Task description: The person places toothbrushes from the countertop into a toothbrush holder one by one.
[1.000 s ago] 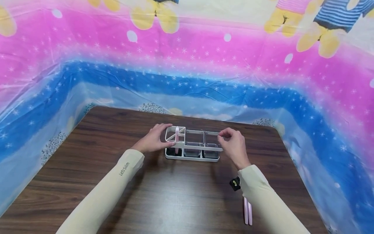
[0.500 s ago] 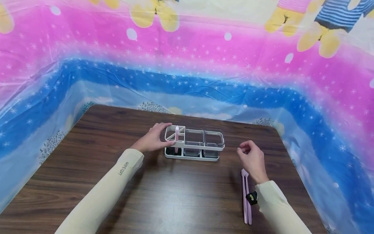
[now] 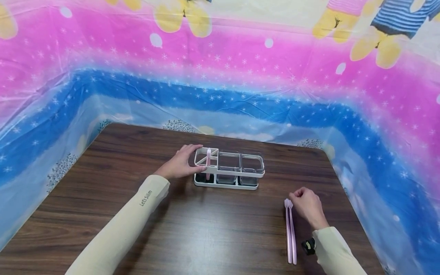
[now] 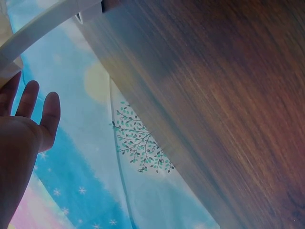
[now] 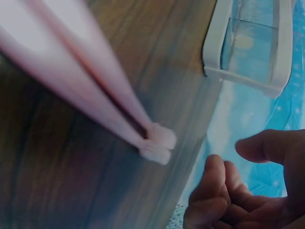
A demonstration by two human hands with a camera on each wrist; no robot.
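Observation:
A white rack (image 3: 240,173) with a raised rail and dark base pads stands on the table. My left hand (image 3: 180,162) grips its left end, thumb in front and a finger behind; in the left wrist view that hand (image 4: 24,129) has some fingers off the rail. A pink fork-like utensil (image 3: 208,162) stands upright in the rack's divided left section. Two clear containers sit in the other sections, the middle container (image 3: 227,178) and the right container (image 3: 248,180). My right hand (image 3: 307,206), holding nothing, hovers beside the small heads of two slim pink utensils (image 5: 157,143) lying side by side.
The brown wooden table (image 3: 154,229) ends at a printed cloth backdrop (image 3: 220,99) on its back and sides. A black wrist camera (image 3: 308,246) sits at my right sleeve.
My right hand has left the rack's right end and moved right and towards me, to the heads of the two pink utensils. My left hand stays on the rack.

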